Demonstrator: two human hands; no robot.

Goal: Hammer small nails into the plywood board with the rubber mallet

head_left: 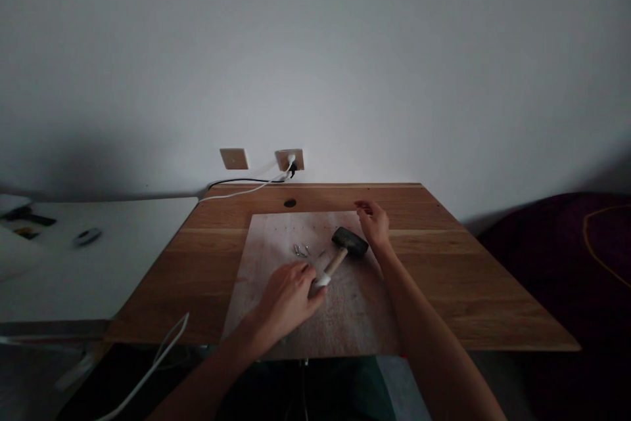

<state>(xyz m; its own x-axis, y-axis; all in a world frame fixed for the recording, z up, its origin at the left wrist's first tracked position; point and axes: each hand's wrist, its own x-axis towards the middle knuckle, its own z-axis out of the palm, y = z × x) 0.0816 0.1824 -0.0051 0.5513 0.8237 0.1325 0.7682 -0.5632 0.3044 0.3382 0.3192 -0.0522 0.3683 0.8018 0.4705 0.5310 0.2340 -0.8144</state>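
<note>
A mallet [348, 247] with a black head and a pale wooden handle lies on a light plywood board [276, 237] on the wooden desk [444, 276]. My left hand [288, 299] rests on the board with its fingers curled at the white end of the mallet's handle. My right hand [374, 222] hovers near the board's far right corner, just beyond the mallet's head, with its fingers loosely spread and nothing in them. A few small metal nails [301, 250] lie on the board left of the mallet.
A white cable [246, 191] and a black one run from a wall socket [290, 159] behind the desk. A round hole [290, 202] sits in the desk's back. A white table [98, 257] with small objects stands left. A dark seat [566, 243] is right.
</note>
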